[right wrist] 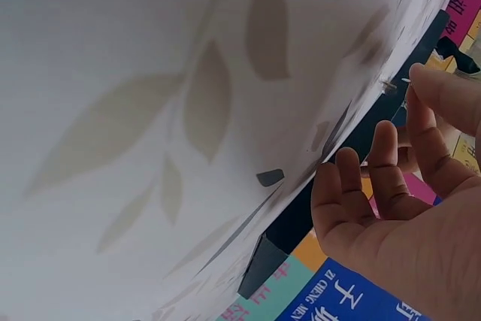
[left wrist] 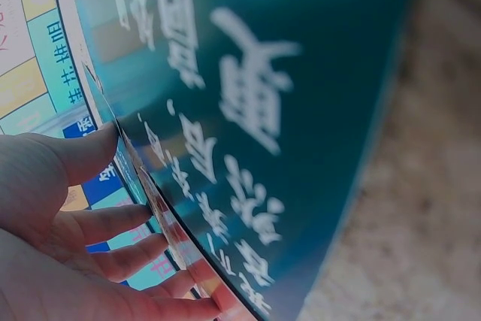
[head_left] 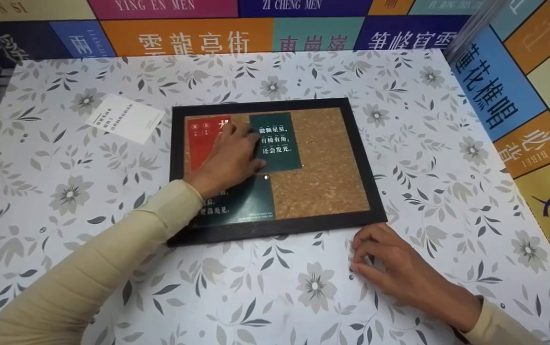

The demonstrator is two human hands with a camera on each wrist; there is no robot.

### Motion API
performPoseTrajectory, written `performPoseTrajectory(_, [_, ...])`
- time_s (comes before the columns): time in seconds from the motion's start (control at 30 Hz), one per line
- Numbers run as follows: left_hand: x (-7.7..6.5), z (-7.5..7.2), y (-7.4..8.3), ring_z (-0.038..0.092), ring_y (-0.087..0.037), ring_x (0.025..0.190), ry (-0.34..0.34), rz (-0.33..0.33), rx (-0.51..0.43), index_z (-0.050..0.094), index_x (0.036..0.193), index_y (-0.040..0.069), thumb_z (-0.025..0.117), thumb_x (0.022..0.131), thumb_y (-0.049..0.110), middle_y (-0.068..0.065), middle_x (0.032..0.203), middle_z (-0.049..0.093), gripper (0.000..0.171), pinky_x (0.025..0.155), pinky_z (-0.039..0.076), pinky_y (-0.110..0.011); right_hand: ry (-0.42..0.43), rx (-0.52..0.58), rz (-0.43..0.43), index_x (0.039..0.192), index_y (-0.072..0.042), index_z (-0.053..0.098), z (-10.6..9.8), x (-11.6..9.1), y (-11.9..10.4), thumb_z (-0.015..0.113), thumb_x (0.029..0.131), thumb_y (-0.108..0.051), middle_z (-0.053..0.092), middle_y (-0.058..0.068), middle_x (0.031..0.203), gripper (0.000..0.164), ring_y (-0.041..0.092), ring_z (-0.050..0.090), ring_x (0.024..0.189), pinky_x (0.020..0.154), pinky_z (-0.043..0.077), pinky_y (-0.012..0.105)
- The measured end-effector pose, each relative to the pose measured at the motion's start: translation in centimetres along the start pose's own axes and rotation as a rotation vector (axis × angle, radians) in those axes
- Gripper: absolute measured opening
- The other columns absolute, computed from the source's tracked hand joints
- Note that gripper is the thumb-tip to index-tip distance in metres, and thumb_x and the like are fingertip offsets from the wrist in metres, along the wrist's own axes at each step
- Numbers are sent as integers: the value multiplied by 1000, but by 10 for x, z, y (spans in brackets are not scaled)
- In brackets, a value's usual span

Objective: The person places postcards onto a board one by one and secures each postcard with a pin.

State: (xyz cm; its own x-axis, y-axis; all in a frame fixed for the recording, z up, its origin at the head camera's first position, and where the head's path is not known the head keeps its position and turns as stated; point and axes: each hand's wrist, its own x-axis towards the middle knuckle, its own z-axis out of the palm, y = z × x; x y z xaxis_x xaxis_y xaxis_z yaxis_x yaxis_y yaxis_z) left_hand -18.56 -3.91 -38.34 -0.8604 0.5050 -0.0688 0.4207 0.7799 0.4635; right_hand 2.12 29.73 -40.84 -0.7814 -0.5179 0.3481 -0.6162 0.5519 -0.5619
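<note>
A black-framed cork board lies on the table with several cards on it. My left hand rests over the red card and the upper dark green card, fingers spread and fingertips at their surface. Below the wrist lies another dark green card, partly hidden by the sleeve; it fills much of the left wrist view. A small pale stud shows at its top right corner. Just off the frame's lower right corner, my right hand pinches a tiny pale pin between thumb and forefinger.
A white card with printed text lies on the table to the left of the board. The table has a white floral cover. Colourful panels with large characters stand along its back and right sides.
</note>
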Motion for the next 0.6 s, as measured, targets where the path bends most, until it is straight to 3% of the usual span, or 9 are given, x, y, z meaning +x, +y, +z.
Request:
performPoseTrajectory(0.23, [-1,-1,0,27,-50,160,-3,-3,2,54,157,-4,79,104,31,-21,168,44,69,135,16,-61,-6,104,30,91,-22,75,-3,1,0,88,86,0,70,2,112,27,19,63,107,99,45,15])
performPoseTrajectory(0.6, [-1,0,1,34,-47,153,2,9,7,55,156,-6,78,104,29,-21,163,48,67,131,25,-61,59,164,113,92,-19,75,-5,7,-2,89,81,14,71,1,107,38,16,66,103,96,49,13])
